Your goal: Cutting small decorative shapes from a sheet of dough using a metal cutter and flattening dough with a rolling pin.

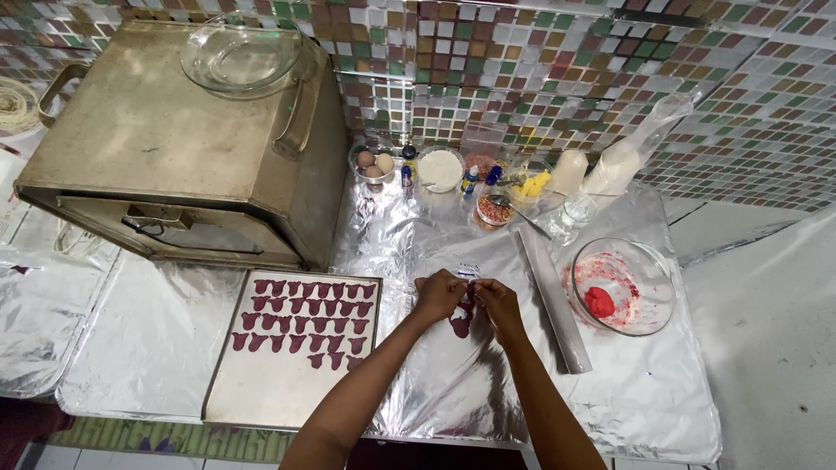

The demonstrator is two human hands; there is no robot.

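Note:
My left hand (438, 294) and my right hand (495, 300) meet over the foil-covered counter (627, 392). Together they pinch a small clear cutter ring (468, 271) above a dark purple piece of dough (461, 325) that hangs or lies just below the fingers. To the left lies a flat baking tray (279, 383) with several rows of small purple dough shapes (305, 318) along its far half.
A metal box oven (174, 148) with a glass bowl (241, 54) on top stands at the back left. A glass bowl (623, 285) with red dough sits right, beside a long metal ruler (553, 296). Eggs, flour bowl, small bottles and piping bags line the tiled wall.

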